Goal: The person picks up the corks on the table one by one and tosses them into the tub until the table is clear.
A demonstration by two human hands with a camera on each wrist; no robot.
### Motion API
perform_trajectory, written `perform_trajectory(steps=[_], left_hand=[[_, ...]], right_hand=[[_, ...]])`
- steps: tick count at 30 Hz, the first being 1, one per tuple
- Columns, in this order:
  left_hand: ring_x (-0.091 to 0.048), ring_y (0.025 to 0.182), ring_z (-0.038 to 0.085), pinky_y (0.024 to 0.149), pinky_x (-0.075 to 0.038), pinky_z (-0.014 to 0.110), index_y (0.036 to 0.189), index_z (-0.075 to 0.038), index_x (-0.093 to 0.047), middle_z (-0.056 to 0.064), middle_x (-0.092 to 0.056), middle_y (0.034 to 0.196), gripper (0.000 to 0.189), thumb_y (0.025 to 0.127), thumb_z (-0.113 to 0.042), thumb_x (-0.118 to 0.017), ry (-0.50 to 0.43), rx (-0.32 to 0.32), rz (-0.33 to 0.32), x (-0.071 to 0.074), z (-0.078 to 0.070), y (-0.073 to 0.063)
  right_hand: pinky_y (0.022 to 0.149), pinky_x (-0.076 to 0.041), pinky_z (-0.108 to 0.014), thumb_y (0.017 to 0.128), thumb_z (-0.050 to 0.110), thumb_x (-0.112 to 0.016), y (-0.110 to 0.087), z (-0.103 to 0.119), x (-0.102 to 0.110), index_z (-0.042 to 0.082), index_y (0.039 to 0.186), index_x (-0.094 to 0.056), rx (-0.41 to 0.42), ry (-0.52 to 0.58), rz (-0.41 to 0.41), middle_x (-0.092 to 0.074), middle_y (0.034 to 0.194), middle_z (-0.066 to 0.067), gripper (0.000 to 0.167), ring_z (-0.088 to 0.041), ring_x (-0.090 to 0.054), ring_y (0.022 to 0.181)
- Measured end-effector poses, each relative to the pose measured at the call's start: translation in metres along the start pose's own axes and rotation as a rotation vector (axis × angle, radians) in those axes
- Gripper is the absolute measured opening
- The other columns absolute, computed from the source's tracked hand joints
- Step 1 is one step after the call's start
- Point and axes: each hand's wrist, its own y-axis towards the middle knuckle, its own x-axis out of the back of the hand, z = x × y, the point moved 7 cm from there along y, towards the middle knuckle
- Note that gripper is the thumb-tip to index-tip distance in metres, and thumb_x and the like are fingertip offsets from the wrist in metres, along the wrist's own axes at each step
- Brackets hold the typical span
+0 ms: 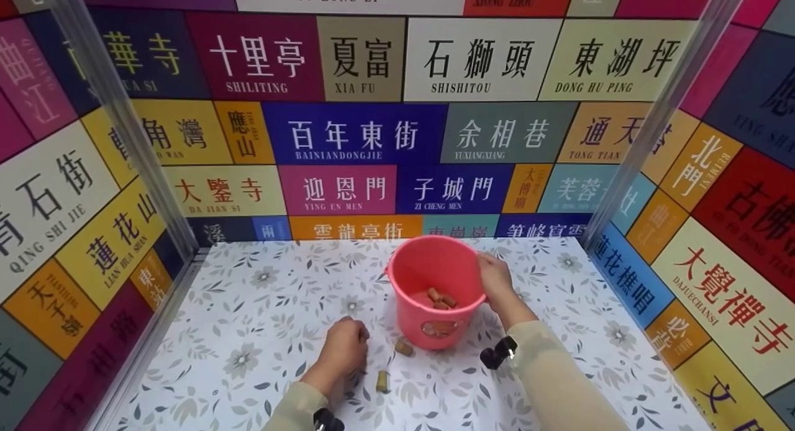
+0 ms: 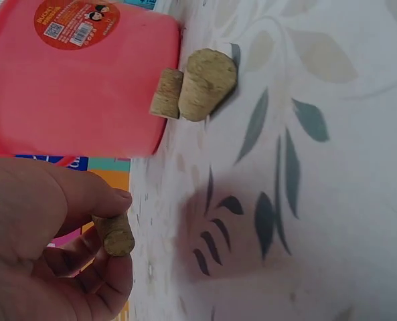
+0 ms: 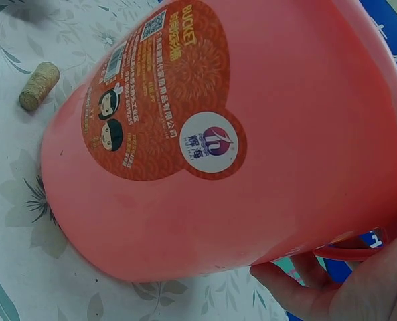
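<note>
A pink plastic bucket (image 1: 428,325) stands upright on the table, slightly tilted, with several corks (image 1: 442,300) lying at its bottom. My right hand (image 1: 499,281) grips the bucket at its right side near the rim; the right wrist view shows the thumb (image 3: 278,287) against the wall, the other fingers partly hidden. Left of the bucket, low over the table, my left hand (image 1: 340,350) pinches a cork (image 2: 116,239) between thumb and fingers. Two more corks lie on the table: one (image 1: 404,347) close to the bucket's base, another (image 1: 383,381) nearer me.
A white floral cloth (image 1: 248,307) covers the table. Panels of colourful place-name signs (image 1: 354,133) enclose the back and both sides, with clear plastic strips (image 1: 124,108) at the corners. An orange label (image 3: 165,100) is stuck on the bucket.
</note>
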Motion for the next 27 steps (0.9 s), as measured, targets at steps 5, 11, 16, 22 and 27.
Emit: perform_trajectory(steps=[5,11,16,22,27], left_hand=[[-0.060,0.077,0.018,0.077,-0.054,0.038,0.083,-0.008,-0.073,0.001,-0.064,0.081,0.010,0.085,0.003,-0.072,0.010,0.028,0.045,0.000,-0.007,0.008],[-0.061,0.076,0.019,0.075,-0.054,0.037,0.082,-0.007,-0.073,0.002,-0.064,0.080,0.011,0.081,0.004,-0.071,0.007,-0.055,-0.023,0.012,-0.018,0.017],[-0.063,0.078,0.024,0.077,-0.055,0.039,0.079,-0.005,-0.074,0.006,-0.067,0.077,0.012,0.078,0.006,-0.069,-0.011,-0.109,-0.074,0.020,-0.026,0.024],[-0.064,0.079,0.027,0.079,-0.055,0.042,0.083,-0.004,-0.076,0.007,-0.066,0.080,0.011,0.079,0.004,-0.070,0.011,-0.089,-0.068,0.026,-0.032,0.031],[-0.066,0.080,0.027,0.079,-0.057,0.042,0.081,-0.006,-0.076,0.007,-0.068,0.080,0.011,0.079,0.004,-0.071,0.024,-0.082,-0.099,0.033,-0.039,0.037]], right_hand=[[0.104,-0.056,-0.047,0.113,0.035,-0.043,0.000,0.000,0.000,0.009,0.145,-0.063,-0.001,-0.008,-0.005,-0.067,0.138,-0.021,0.046,-0.033,-0.066,0.121],[0.105,-0.055,-0.049,0.113,0.035,-0.045,0.000,-0.001,0.001,0.008,0.144,-0.065,-0.010,0.004,-0.013,-0.067,0.137,-0.022,0.046,-0.034,-0.066,0.121],[0.108,-0.053,-0.051,0.113,0.034,-0.043,0.000,-0.002,0.000,0.007,0.145,-0.064,-0.011,0.011,-0.017,-0.066,0.139,-0.023,0.046,-0.036,-0.065,0.123],[0.106,-0.054,-0.052,0.113,0.031,-0.041,-0.001,-0.002,0.000,0.007,0.146,-0.063,-0.010,0.017,-0.010,-0.066,0.138,-0.024,0.046,-0.037,-0.065,0.123],[0.106,-0.055,-0.051,0.113,0.034,-0.043,-0.001,-0.001,0.000,0.008,0.145,-0.064,-0.002,-0.002,-0.008,-0.067,0.137,-0.023,0.046,-0.037,-0.066,0.122]])
